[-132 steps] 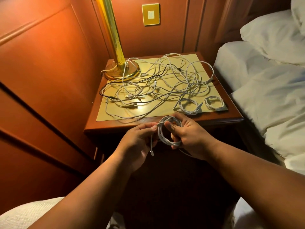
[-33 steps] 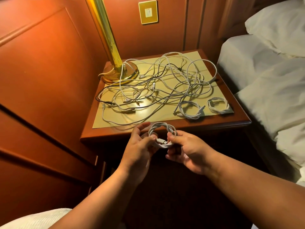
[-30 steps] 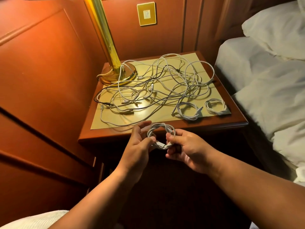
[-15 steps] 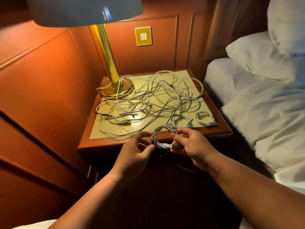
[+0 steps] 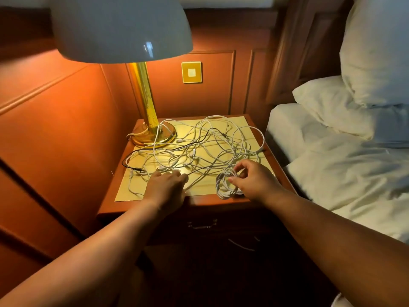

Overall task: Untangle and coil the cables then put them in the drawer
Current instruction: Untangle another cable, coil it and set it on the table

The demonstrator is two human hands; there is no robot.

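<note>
A: On the bench (image 5: 285, 185) beside the bed (image 5: 345, 173), how far had the job got?

B: Not far, by my reading. The right hand (image 5: 254, 180) was at the front right of the top, its fingers (image 5: 240, 168) curled and pinching a coiled white cable (image 5: 224, 187) that lay on the surface just at the front edge. I judged that coil finished and being set down.

A: And the other hand?

B: The left hand (image 5: 167, 185) lay flat on the front of the mat, fingers straight and relaxed, gripping nothing, with their tips at the near strands of the tangle (image 5: 199, 149).

A: So the tangle was untouched?

B: Most of it was. Many white leads and one black cable (image 5: 155, 150) were looped over each other across the middle and back of the top, some running up against the lamp base (image 5: 155, 135). I could not count them. Any other finished coils would have been behind the right hand, so I could not tell.

A: The drawer?

B: The drawer (image 5: 202, 224) sat closed under the top, its handle in shadow. Nothing had gone in, as far as I could see. Separating, coiling and stowing all lay ahead.
</note>
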